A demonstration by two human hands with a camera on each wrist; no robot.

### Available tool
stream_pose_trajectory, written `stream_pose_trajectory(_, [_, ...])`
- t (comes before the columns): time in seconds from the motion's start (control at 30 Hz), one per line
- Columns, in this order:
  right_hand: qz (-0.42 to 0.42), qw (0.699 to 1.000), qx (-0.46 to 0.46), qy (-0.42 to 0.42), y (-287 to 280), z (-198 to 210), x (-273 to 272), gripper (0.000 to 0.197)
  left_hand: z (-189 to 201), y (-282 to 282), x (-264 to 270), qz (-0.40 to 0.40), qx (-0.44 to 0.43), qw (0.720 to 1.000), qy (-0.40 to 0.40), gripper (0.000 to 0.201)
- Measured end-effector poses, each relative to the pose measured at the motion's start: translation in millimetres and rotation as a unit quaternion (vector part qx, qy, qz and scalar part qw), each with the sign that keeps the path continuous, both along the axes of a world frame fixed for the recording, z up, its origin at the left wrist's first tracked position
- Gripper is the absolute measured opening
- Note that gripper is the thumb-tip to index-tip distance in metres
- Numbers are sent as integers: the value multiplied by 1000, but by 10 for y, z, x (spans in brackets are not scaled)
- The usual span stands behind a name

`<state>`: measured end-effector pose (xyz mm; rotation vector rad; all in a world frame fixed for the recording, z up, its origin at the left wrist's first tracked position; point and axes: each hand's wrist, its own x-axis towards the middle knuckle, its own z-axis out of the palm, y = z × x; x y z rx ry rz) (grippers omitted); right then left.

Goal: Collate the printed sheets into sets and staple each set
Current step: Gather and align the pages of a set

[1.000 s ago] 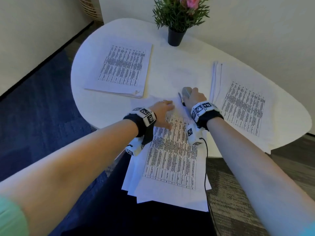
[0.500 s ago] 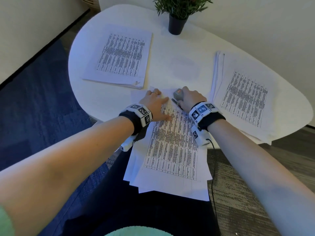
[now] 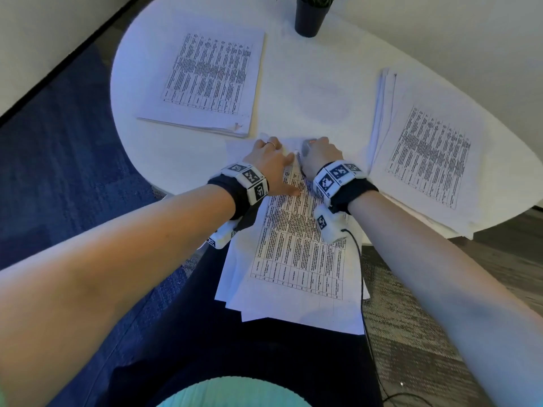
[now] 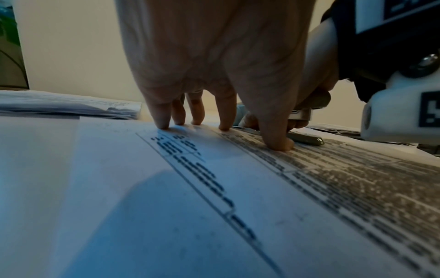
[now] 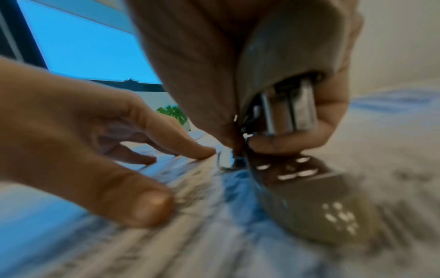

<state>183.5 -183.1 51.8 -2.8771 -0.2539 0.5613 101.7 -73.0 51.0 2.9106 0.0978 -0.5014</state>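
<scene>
A set of printed sheets (image 3: 296, 254) lies at the near edge of the white table (image 3: 308, 83) and hangs over it toward me. My left hand (image 3: 273, 165) presses its spread fingertips (image 4: 164, 124) and thumb on the top of the set. My right hand (image 3: 318, 154) grips a grey metal stapler (image 5: 285, 105) at the set's top edge, just right of the left hand. The stapler's lower arm (image 4: 307, 140) lies on the printed page. Where its nose meets the paper is hidden behind the hands.
One stack of printed sheets (image 3: 208, 80) lies at the table's far left, another stack (image 3: 426, 151) at the right. A dark plant pot (image 3: 310, 16) stands at the back. Blue carpet (image 3: 58, 142) is to the left, a black cable (image 3: 361, 277) hangs from my right wrist.
My left hand slid up to the top edge of the set beside the stapler. My right hand with the stapler shifted slightly left toward it. The head view tipped downward.
</scene>
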Motion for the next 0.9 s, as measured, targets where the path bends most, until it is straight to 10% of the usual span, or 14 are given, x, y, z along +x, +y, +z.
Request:
stream_pose_trajectory(0.17, [146, 981, -85, -94, -32, 65, 38, 32, -11, 1, -2, -2, 0, 1000, 5, 89])
stream_pose_trajectory(0.4, [27, 998, -44, -28, 143, 124, 46, 50, -18, 12, -7, -1, -12, 1000, -5, 85])
stream_pose_trajectory(0.63, [35, 998, 60, 8, 118, 317, 169, 24, 2, 112, -105, 43, -111, 993, 13, 96])
stream_pose_trajectory(0.9, [-52, 992, 118, -4, -484, 212, 46, 48, -7, 523, -378, 232, -243, 937, -98, 75])
